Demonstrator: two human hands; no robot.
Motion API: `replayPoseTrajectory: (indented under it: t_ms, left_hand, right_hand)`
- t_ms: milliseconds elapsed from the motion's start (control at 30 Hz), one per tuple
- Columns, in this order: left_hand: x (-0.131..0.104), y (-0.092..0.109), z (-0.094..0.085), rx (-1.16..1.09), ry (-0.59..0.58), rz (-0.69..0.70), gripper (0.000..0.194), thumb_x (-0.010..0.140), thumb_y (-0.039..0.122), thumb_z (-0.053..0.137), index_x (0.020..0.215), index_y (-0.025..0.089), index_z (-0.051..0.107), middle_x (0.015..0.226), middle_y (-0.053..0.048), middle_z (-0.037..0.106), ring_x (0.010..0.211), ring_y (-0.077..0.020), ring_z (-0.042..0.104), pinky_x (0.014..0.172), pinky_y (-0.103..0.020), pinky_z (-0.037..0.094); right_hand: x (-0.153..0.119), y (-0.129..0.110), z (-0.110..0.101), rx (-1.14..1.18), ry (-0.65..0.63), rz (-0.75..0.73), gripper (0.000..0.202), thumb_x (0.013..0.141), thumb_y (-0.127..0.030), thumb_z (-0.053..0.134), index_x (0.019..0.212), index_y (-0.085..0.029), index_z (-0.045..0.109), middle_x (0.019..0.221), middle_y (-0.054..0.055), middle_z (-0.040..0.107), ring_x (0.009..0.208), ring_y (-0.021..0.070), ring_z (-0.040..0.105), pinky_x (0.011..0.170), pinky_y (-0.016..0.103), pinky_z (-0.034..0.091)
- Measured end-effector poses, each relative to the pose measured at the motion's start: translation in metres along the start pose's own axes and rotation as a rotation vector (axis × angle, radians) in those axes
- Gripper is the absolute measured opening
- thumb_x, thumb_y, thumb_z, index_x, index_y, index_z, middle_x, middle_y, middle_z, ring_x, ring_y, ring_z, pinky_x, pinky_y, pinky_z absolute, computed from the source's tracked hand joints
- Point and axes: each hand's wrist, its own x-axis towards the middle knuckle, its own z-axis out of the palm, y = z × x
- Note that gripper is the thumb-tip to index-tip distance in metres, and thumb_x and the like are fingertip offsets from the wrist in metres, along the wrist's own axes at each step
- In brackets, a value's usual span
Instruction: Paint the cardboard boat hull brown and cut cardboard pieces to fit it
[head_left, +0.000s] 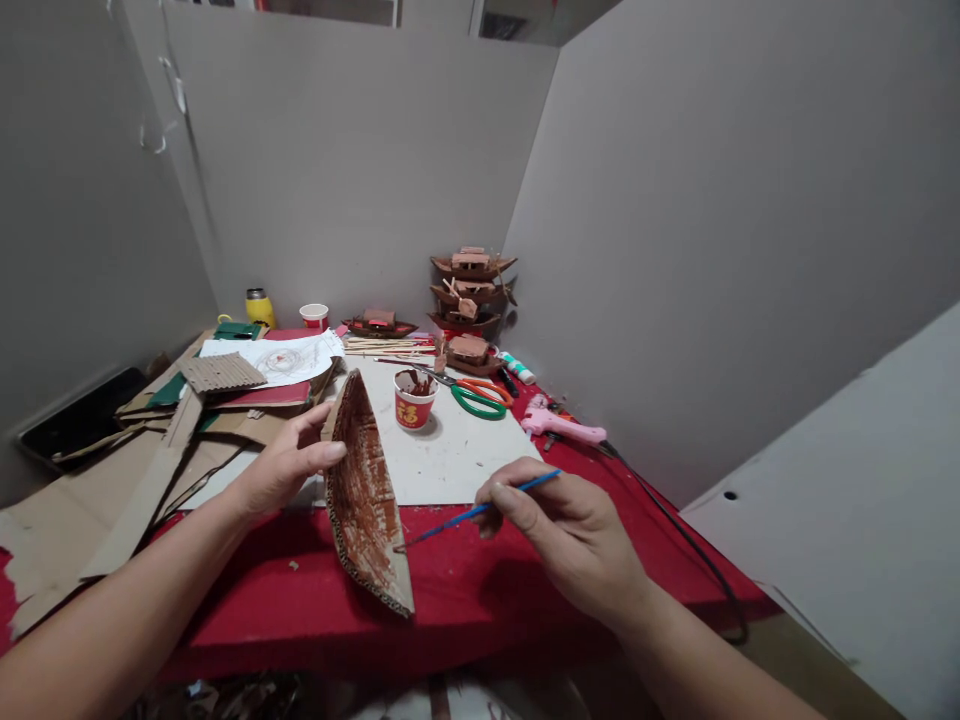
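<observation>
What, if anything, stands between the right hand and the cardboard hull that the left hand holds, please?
Nothing visible is in the way: from the right hand, the blue paintbrush reaches the lower inner side of the cardboard hull. The left hand holds its opposite edge, clear of the brush.

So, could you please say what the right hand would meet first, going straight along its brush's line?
Probably the cardboard hull; the blue brush seems to touch it, though depth is unclear.
</observation>
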Motion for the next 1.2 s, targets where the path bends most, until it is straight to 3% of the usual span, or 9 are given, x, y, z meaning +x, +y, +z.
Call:
replayPoseTrajectory:
  t_ms: [133,333,667,833,1033,1200]
  left_hand:
    - [0.0001,-0.0020,-0.0003,0.018,0.008,-0.011,0.069,0.066,0.041,0.080,0.129,0.023,0.061,0.126,-0.007,0.068,0.119,-0.0342,0.059,0.101,-0.041,0.045]
    - [-0.0005,0.0001,0.0015,0.013,-0.009,0.003,0.064,0.067,0.041,0.079,0.126,0.023,0.063,0.125,-0.007,0.069,0.117,-0.0328,0.059,0.100,-0.040,0.045]
    - [-0.0009,-0.0002,0.0016,-0.014,-0.047,0.005,0.062,0.069,0.038,0.078,0.128,0.024,0.063,0.124,-0.007,0.069,0.116,-0.0326,0.060,0.099,-0.040,0.044]
    - [-0.0021,0.0031,0.0050,0.010,-0.015,-0.002,0.065,0.067,0.040,0.079,0.128,0.024,0.062,0.123,-0.007,0.069,0.116,-0.0333,0.060,0.099,-0.040,0.045]
    - [-0.0022,0.0043,0.0073,0.034,0.006,-0.004,0.066,0.065,0.042,0.079,0.126,0.022,0.064,0.125,-0.008,0.068,0.119,-0.0351,0.058,0.100,-0.042,0.044]
    - [-0.0027,0.0035,0.0060,0.014,-0.011,-0.007,0.064,0.066,0.040,0.079,0.126,0.025,0.063,0.124,-0.006,0.069,0.118,-0.0337,0.058,0.100,-0.040,0.043]
  right_hand:
    - [0.0033,0.0025,0.0056,-0.018,0.034,-0.017,0.024,0.096,-0.035,0.055,0.081,-0.018,0.065,0.069,0.003,0.068,0.060,0.0149,0.066,0.059,0.025,0.055]
    - [0.0031,0.0040,0.0071,-0.050,-0.051,-0.016,0.024,0.097,-0.032,0.053,0.082,-0.018,0.066,0.069,0.004,0.068,0.062,0.0155,0.067,0.060,0.025,0.056]
    - [0.0013,0.0048,0.0105,-0.077,-0.042,-0.063,0.020,0.096,-0.028,0.053,0.085,-0.019,0.067,0.072,0.004,0.068,0.063,0.0158,0.067,0.060,0.026,0.056]
    - [0.0003,0.0040,0.0081,-0.114,0.041,-0.080,0.021,0.096,-0.031,0.054,0.086,-0.019,0.068,0.072,0.004,0.069,0.063,0.0159,0.067,0.061,0.026,0.056]
    - [-0.0047,0.0052,0.0068,-0.098,-0.039,-0.060,0.018,0.096,-0.027,0.054,0.087,-0.020,0.068,0.073,0.004,0.070,0.065,0.0163,0.068,0.061,0.026,0.056]
    - [-0.0042,0.0057,0.0074,-0.122,0.002,-0.105,0.016,0.096,-0.023,0.054,0.088,-0.020,0.067,0.073,0.002,0.069,0.064,0.0147,0.067,0.063,0.025,0.054]
